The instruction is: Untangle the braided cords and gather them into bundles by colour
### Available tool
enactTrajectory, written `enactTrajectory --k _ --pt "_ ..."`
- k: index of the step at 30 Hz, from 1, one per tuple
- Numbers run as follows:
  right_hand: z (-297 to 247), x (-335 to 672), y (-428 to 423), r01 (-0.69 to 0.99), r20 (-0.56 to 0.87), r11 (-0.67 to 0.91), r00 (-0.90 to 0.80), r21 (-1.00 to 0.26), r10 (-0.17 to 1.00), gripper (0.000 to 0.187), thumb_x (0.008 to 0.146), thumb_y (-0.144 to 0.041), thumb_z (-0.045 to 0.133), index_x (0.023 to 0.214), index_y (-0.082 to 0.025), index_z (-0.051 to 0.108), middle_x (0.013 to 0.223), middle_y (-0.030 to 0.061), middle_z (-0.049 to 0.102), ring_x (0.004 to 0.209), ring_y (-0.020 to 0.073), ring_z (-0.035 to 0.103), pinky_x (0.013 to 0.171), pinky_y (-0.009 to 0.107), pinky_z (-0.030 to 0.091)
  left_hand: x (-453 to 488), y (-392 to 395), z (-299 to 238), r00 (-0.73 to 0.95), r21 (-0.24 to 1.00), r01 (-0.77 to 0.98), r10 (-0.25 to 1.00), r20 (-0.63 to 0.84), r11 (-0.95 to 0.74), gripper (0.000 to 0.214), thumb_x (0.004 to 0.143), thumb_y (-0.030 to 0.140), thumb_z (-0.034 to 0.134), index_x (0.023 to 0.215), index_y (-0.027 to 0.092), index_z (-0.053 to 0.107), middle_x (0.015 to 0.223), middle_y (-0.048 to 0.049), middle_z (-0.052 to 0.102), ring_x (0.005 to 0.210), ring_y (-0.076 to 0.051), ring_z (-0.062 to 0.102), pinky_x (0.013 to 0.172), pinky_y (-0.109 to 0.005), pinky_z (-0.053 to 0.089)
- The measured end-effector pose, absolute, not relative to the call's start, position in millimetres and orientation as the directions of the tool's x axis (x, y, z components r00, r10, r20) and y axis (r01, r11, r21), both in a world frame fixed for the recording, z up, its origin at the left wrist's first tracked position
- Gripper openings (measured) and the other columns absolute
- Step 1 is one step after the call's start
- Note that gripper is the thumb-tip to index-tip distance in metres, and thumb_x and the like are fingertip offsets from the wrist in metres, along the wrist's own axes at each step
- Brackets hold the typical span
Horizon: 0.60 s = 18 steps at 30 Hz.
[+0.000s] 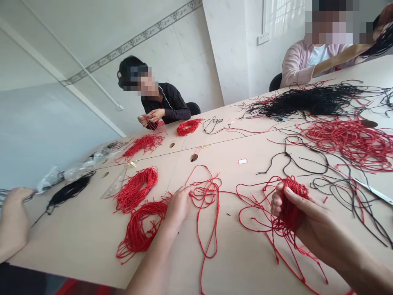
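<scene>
My right hand [311, 215] is wrapped around a thick bundle of red cords [290, 205], with the thumb across the front. Loose loops and knotted ends hang from the bundle onto the table. My left hand [179, 207] is lowered to the table with its fingers drawn together at the edge of some loose red cords [208, 192]. It appears to pinch one cord, though its fingertips are partly hidden. A strand runs across the table between these loose cords and the bundle. Beside my left forearm lies a coiled red cord bundle [138, 229], with another red bundle [136, 188] just beyond it.
Black cords [313, 100] and tangled red cords [353, 143] cover the right side, near scissors or a metal blade [373, 190]. A black bundle [70, 190] and plastic bags [52, 178] lie left. Two people sit opposite handling cords; another person's arm [14, 221] reaches in at left.
</scene>
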State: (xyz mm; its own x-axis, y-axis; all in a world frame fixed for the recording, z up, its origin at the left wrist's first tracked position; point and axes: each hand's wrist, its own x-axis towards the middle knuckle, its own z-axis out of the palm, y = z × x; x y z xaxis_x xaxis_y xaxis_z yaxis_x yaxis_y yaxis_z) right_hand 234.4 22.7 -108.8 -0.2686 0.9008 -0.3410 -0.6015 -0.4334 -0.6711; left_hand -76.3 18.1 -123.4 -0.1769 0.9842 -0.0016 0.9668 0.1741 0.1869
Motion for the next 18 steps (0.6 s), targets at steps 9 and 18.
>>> enactTrajectory --k 9,18 --pt "-112.7 235.6 22.1 -0.581 -0.291 -0.412 -0.294 -0.702 0.910 0.026 0.069 -0.042 0.082 0.079 -0.021 0.071 0.069 0.0016 0.060 0.064 0.0120 0.053 0.057 0.019 0.052 -82.8 22.5 -124.1 -0.165 0.206 0.966 0.986 0.024 0.156 0.020 0.093 0.031 0.060 0.105 0.015 0.065 0.109 -0.0074 0.066 0.098 -0.021 0.064 0.087 -0.044 0.053" --pt "-115.7 235.9 22.1 -0.486 -0.314 -0.474 -0.375 -0.734 0.872 0.029 0.070 -0.045 0.081 0.079 -0.021 0.068 0.071 0.0000 0.057 0.064 0.0109 0.049 0.061 0.021 0.047 -43.2 8.2 -93.7 -0.215 0.518 0.852 0.952 0.217 0.074 0.010 0.092 0.025 0.050 0.087 0.021 0.057 0.082 -0.0028 0.068 0.075 -0.018 0.065 0.070 -0.031 0.053"
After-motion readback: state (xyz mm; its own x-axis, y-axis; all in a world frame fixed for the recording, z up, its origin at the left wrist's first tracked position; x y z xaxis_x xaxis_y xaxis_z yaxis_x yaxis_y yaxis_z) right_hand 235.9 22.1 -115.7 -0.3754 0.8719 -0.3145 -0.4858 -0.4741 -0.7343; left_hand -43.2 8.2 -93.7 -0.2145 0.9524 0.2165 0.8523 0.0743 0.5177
